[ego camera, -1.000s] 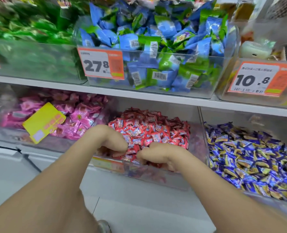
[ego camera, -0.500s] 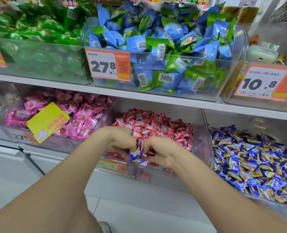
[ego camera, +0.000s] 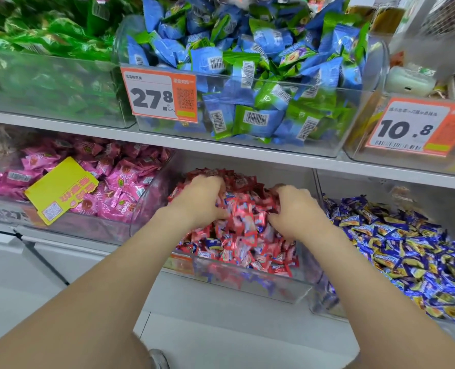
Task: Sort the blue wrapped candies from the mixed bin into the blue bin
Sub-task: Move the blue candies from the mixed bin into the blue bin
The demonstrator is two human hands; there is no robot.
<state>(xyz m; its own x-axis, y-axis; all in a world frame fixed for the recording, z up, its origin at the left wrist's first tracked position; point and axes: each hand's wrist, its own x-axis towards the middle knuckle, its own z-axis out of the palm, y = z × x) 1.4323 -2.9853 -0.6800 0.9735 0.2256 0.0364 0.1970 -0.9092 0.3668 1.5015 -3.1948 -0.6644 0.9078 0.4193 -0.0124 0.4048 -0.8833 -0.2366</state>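
two hands, both yours, are working inside the mixed bin (ego camera: pixel 247 284), lower shelf, middle slot.

item 1: your left hand (ego camera: pixel 202 202) is digging into the back of the red candies (ego camera: pixel 237 217), knuckles up. its fingers are curling down into the heap and hiding there, so whether they are pinching a wrapper cannot be told.

item 2: your right hand (ego camera: pixel 298 213) is doing likewise near it, fingertips buried, and its hold is equally unreadable. judging by the pose, you are raking the red layer apart between the two hands so that buried strays are coming to the surface.

item 3: blue wrapped candies (ego camera: pixel 212 243), a few, are lying among the reds toward the front wall of this bin, below your wrists. none is visibly being lifted.

item 4: the blue bin (ego camera: pixel 321 296) is sitting just beside the mixed one on your right, heaped with blue-and-yellow wrappers. that closeness is probably favouring your right hand for the carry.

item 5: pink candies (ego camera: pixel 120 187) are filling the bin on your left, with a yellow tag (ego camera: pixel 61 190) lying tilted over them. a price card (ego camera: pixel 160 95) is hanging on the upper bin.
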